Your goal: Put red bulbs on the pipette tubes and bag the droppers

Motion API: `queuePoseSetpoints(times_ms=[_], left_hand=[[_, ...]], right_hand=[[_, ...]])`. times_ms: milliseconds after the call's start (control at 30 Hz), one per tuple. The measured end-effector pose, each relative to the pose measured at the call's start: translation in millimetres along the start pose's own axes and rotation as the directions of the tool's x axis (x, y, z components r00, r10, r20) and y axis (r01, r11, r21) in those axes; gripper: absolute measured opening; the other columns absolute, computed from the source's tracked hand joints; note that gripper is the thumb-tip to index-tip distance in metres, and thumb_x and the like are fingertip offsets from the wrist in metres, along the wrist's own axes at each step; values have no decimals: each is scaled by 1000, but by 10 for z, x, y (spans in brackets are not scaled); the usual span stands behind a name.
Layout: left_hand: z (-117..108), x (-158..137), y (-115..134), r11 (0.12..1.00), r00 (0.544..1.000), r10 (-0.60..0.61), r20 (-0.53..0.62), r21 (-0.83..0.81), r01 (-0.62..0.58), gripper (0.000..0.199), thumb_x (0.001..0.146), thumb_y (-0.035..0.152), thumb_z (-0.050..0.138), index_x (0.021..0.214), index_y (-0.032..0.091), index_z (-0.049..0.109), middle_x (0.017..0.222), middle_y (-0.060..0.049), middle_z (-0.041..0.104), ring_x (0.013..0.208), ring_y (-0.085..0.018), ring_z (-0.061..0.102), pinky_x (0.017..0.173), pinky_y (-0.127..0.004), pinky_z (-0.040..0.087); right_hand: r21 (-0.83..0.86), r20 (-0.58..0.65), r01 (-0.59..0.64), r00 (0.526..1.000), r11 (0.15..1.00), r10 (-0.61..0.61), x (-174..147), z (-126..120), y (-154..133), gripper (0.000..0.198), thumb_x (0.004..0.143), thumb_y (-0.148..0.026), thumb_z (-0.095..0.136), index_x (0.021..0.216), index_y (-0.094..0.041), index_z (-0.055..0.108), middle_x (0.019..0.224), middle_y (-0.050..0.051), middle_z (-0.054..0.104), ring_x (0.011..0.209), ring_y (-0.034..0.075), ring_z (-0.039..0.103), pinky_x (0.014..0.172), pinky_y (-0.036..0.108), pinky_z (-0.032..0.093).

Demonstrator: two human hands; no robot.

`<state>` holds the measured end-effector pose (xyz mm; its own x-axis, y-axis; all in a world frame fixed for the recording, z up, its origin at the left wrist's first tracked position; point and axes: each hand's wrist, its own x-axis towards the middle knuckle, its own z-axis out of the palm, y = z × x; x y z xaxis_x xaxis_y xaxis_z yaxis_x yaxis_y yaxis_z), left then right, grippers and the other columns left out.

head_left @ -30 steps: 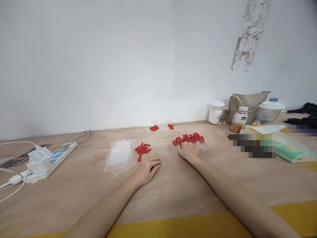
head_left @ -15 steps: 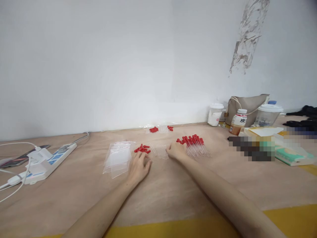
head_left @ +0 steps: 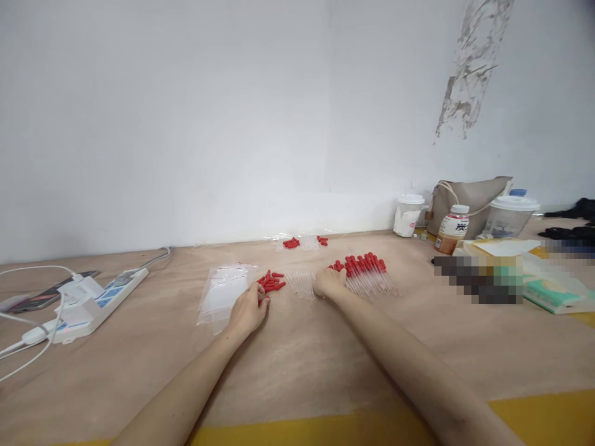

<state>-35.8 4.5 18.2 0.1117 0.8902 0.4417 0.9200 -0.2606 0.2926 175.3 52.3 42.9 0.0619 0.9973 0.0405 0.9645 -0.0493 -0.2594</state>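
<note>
My left hand (head_left: 248, 308) is drawn in with its fingertips pinched; a bit of red between them looks like a red rubber bulb. It is just in front of a small pile of red rubber bulbs (head_left: 270, 282). Curled down at the right end of a row of thin clear dropper tubes (head_left: 300, 284) is my right hand (head_left: 330, 282); its fingertips are hidden, so what they grip cannot be made out. Beyond that hand lie many droppers with red bulbs fitted (head_left: 365, 267), side by side. Clear zip bags (head_left: 225, 291) lie left of my left hand.
At the wall, a clear bag (head_left: 307, 241) holds more red bulbs and tubes. A power strip (head_left: 100, 303) with white cables and a phone (head_left: 51, 292) are at left. On the right stand a paper cup (head_left: 408, 215), a drink bottle (head_left: 452, 230), a grey bag (head_left: 469, 201) and a plastic cup (head_left: 509, 217).
My left hand has pulled back from over the bulb pile toward me and left, its fingers closing to a pinch. My right hand stays by the tubes, turned slightly more downward.
</note>
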Motion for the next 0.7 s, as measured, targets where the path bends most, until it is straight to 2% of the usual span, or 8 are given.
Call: queuePoseSetpoints(times_ms=[67,167,300,400,433,500,567,700], left_hand=[[6,-12,52,995,994,102,-27,-19,-103,17,79,19,47,96,20,48,82,-4,56,79,-20,55,69,-32,43],[59,-41,178,945,945,317,-82,-60,-323,18,83,18,41,97,19,53,86,-6,52,85,-20,52,75,-34,43],[143,-82,366,905,913,403,-61,-122,-408,15,85,21,42,84,17,56,83,-6,50,80,-18,51,72,-31,43],[176,-95,453,888,902,429,-38,-166,-429,11,83,25,48,84,18,57,86,-4,55,82,-19,52,74,-31,41],[183,-97,467,882,899,437,-25,-183,-434,11,83,26,49,85,19,57,85,-3,57,82,-18,52,73,-30,41],[195,-102,478,877,896,444,-1,-206,-435,12,83,29,50,87,20,56,82,-2,60,78,-18,54,70,-29,40],[204,-105,474,876,894,448,-4,-197,-440,14,83,31,50,88,20,56,81,-1,62,75,-17,56,72,-31,39],[221,-102,457,847,859,507,-70,-142,-512,12,83,30,51,88,21,58,84,-1,65,82,-17,57,86,-38,32]], right_hand=[[15,8,28,1000,999,-28,-44,-74,23,19,71,-21,50,80,-11,64,89,17,64,85,27,59,78,39,31],[52,-12,99,995,994,-98,-156,-214,136,26,79,-26,41,87,-11,61,93,17,63,85,25,58,68,32,36],[106,-116,280,957,954,-267,-375,-216,423,24,85,-25,34,97,-13,51,94,11,61,82,18,56,67,26,35],[131,-325,586,788,800,-523,-528,-5,648,19,85,-16,34,95,-14,50,86,7,62,76,15,54,75,29,33],[113,-393,651,724,751,-568,-569,76,704,22,85,-13,33,98,-15,50,88,7,62,78,15,54,78,30,32],[77,-462,720,639,689,-615,-632,205,772,28,84,-10,33,104,-16,51,90,6,62,80,15,54,81,32,29],[42,-489,743,598,668,-635,-677,259,782,32,83,-7,33,106,-19,53,90,5,63,81,15,54,80,32,28],[-46,-490,737,572,674,-658,-734,221,720,30,82,-8,38,99,-22,58,89,4,64,79,15,52,76,32,26]])
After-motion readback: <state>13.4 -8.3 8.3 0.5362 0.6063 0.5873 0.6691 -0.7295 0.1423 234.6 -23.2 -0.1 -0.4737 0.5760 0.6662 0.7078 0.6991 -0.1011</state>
